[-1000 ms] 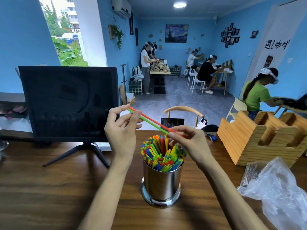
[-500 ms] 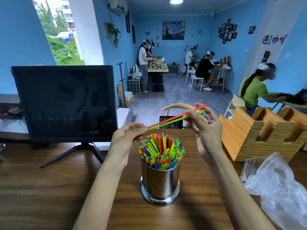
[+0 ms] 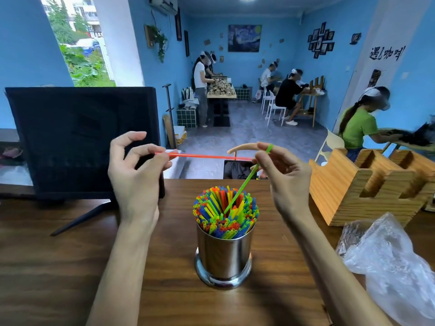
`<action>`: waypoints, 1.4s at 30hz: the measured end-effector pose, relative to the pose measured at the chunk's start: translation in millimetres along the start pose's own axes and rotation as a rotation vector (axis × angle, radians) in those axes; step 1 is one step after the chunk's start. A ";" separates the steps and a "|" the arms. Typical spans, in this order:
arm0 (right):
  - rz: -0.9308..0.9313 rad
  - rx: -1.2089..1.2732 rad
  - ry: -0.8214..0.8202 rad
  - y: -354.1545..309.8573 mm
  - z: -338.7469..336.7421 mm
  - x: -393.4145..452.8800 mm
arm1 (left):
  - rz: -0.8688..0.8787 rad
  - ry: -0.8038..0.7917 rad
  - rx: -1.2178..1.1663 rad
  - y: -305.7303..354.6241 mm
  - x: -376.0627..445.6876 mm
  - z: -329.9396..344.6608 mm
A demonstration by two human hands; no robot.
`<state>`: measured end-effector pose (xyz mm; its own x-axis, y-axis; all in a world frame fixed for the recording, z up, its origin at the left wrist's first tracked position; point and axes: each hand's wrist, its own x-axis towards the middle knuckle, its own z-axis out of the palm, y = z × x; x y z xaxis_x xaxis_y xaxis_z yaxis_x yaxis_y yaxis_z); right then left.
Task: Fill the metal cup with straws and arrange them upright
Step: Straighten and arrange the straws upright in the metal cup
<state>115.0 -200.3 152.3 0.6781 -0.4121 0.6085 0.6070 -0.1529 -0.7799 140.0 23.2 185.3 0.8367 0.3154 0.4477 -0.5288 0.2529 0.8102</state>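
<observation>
From my remote view: wooden table (image 3: 58, 267) bearing the straw-packed metal cup (image 3: 223, 257) at centre. My left hand (image 3: 134, 175) pinches a level red straw (image 3: 207, 156); my right hand (image 3: 282, 175) pinches a green straw (image 3: 244, 184) slanting into the cup.

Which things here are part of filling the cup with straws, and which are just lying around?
Part of the job:
metal cup, packed with coloured straws
green straw, pinched by the right hand, lower end among the straws
red straw, pinched by the left hand

Just lying about:
black monitor
wooden holder
plastic bag
</observation>
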 end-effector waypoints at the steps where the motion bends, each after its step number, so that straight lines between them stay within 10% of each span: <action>1: -0.004 -0.036 -0.033 1.6 1.4 -0.7 | 0.055 -0.012 0.046 2.5 -2.5 1.3; 20: -0.013 -0.598 -0.548 54.0 -7.0 -7.4 | 0.158 -0.634 0.825 -83.2 -23.0 2.7; 31: 0.306 -0.580 -0.592 70.2 4.2 5.2 | 0.074 -0.572 0.657 -103.2 -32.1 -10.2; 42: 0.690 0.124 -0.172 73.6 8.2 -35.8 | -0.359 -0.426 0.127 -113.7 -57.2 -5.0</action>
<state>138.8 -189.4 74.3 0.9733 -0.2293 0.0060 0.0527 0.1980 -0.9788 151.6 -19.0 65.6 0.9583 -0.1730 0.2276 -0.2016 0.1556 0.9670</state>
